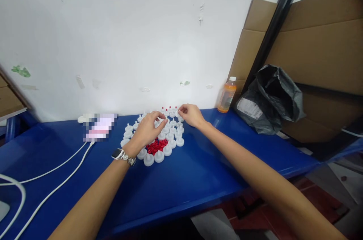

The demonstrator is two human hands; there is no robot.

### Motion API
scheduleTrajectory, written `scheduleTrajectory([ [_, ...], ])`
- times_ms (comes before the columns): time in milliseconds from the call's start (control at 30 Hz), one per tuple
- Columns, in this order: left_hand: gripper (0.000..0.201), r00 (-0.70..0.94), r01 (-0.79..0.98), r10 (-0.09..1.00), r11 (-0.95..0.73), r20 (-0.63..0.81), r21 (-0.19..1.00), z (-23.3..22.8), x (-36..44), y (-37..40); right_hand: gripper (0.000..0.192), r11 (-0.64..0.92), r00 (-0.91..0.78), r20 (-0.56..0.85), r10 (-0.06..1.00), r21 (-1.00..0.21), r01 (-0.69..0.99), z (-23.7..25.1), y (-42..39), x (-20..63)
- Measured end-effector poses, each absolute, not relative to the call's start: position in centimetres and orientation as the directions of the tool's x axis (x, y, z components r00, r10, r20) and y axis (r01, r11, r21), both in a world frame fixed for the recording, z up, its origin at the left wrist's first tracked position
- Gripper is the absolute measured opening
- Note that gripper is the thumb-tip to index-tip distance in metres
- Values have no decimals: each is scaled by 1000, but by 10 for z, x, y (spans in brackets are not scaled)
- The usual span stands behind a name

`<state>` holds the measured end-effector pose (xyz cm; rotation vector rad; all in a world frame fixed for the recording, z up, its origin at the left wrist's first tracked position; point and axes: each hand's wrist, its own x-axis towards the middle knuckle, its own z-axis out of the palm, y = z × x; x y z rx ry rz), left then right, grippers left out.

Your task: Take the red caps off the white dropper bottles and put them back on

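Note:
Several white plastic nozzle lids [149,159], each with a narrow upright spout, stand close together on the blue table. They surround a small heap of red tip caps [157,147]. A few lids in the back row carry red tips [176,107]. My left hand [149,129], with a watch on its wrist, hovers over the middle of the lids, fingertips drawn together in a pinch; what they hold is too small to make out. At the back right of the group, my right hand [191,115] has its thumb and fingers closed by a lid, their contents hidden.
On the left lie a phone [100,127] with a white cable [64,181] and a white charger piece [84,119]. An orange drink bottle [227,95] stands by the wall at right, beside a grey plastic bag [266,100] and cardboard [320,39].

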<state>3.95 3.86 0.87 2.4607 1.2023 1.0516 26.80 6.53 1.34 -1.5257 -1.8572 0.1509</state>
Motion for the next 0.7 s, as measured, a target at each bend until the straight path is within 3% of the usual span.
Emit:
scheduleTrajectory([
  [100, 29, 419, 625, 737, -658, 531, 420, 2, 39, 36, 20, 247, -103, 381, 919, -351, 903, 12, 85, 256],
  [167, 29, 429, 641, 735, -657, 525, 396, 0, 37, 35, 21, 218, -117, 314, 942, -306, 927, 9, 94, 247],
  [300, 29, 451, 647, 733, -662, 510, 379, 0, 34, 34, 22, 183, -105, 243, 964, -322, 929, 4, 103, 242],
  [400, 27, 472, 633, 734, -668, 489, 391, 2, 35, 33, 27, 134, -38, 290, 956, -321, 938, 3, 101, 253],
  [533, 27, 476, 624, 731, -672, 489, 398, 2, 39, 32, 19, 128, -31, 305, 952, -304, 944, 2, 93, 271],
  [700, 27, 484, 616, 711, -691, 511, 378, 0, 42, 32, 15, 183, -46, 324, 945, -408, 894, 2, 84, 274],
])
